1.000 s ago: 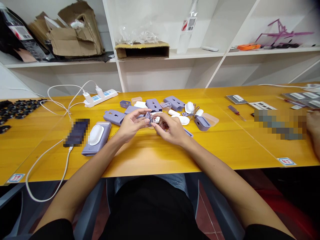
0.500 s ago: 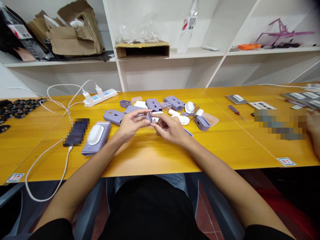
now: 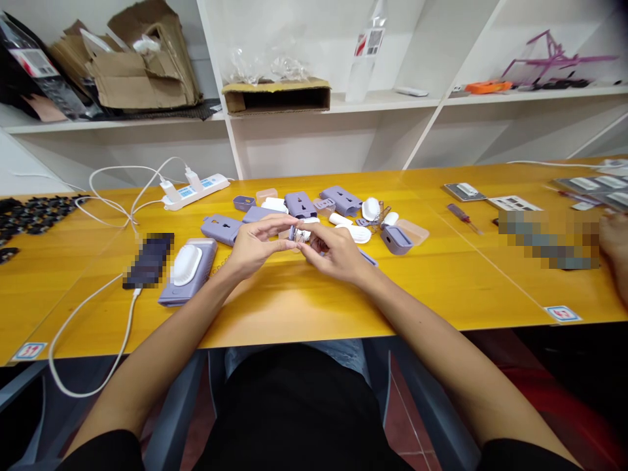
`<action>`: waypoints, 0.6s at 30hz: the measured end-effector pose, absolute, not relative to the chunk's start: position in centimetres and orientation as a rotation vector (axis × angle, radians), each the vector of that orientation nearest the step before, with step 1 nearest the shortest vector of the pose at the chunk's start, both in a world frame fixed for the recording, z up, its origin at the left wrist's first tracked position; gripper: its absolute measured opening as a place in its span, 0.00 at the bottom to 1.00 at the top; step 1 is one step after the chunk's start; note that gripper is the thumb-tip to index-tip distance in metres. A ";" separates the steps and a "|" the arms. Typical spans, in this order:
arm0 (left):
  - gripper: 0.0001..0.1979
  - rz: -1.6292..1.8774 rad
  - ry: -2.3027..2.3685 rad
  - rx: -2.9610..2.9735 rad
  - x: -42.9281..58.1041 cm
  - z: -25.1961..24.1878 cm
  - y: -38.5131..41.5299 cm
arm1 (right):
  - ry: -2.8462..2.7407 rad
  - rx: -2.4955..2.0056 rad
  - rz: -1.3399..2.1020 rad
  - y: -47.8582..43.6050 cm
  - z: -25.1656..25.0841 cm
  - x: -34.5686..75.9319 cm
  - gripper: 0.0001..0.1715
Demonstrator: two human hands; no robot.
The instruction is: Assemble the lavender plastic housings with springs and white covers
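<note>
Small lilac plastic part [image 3: 297, 233] pinched between left hand [image 3: 254, 247] and right hand [image 3: 338, 254], any lettering unreadable

A yellow wooden surface [image 3: 294, 307] runs across the view, with lilac plastic housings [image 3: 222, 229] scattered over its middle among white oval pieces [image 3: 371, 209] and a peach-coloured tray [image 3: 411, 231]. One housing [image 3: 186, 271] lies nearest the front edge, a white oval seated in it. Behind them sits a white power strip [image 3: 196, 191] with plugged-in white cables [image 3: 98, 302]. A heap of small black parts [image 3: 34, 216] lies at the left end; a red-handled screwdriver [image 3: 464, 218] and flat grey plates [image 3: 464, 191] lie to the right. A pixelated dark rectangle [image 3: 148, 260] hides whatever lies beside the front housing.
</note>
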State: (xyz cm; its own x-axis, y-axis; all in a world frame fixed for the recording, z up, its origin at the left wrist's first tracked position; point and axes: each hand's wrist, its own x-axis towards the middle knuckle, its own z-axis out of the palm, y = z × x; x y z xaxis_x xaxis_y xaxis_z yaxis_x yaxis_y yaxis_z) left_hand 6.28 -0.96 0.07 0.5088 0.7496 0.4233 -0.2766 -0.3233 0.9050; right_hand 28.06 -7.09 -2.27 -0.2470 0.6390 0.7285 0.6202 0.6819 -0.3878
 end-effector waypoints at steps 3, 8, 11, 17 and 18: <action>0.22 1.076 0.412 1.575 6.2 0.1 -1.1 | -1.941 -0.960 0.028 -7.1 -2.2 28.0 0.17; 0.22 1.051 0.424 1.614 6.0 0.2 -1.0 | -1.956 -0.962 0.016 -7.1 -2.3 28.1 0.17; 0.22 1.053 0.448 1.629 6.0 0.2 -0.9 | -1.976 -0.960 -0.009 -7.0 -2.5 28.2 0.17; 0.29 1.005 0.529 1.582 6.0 -0.2 -1.2 | -1.963 -0.908 -0.031 -6.9 -2.5 28.0 0.10; 0.31 0.991 0.543 1.565 6.0 -0.2 -1.3 | -1.956 -0.904 -0.029 -6.8 -2.6 28.0 0.09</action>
State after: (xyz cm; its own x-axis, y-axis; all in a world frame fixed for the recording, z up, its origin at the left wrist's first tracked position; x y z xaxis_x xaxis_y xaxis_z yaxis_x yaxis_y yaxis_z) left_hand 6.04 -1.34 -0.25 0.5370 0.7888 0.2991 -0.1721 -0.2447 0.9542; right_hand 28.00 -6.84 -2.55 -0.2786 0.5795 0.7658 0.6019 0.7267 -0.3310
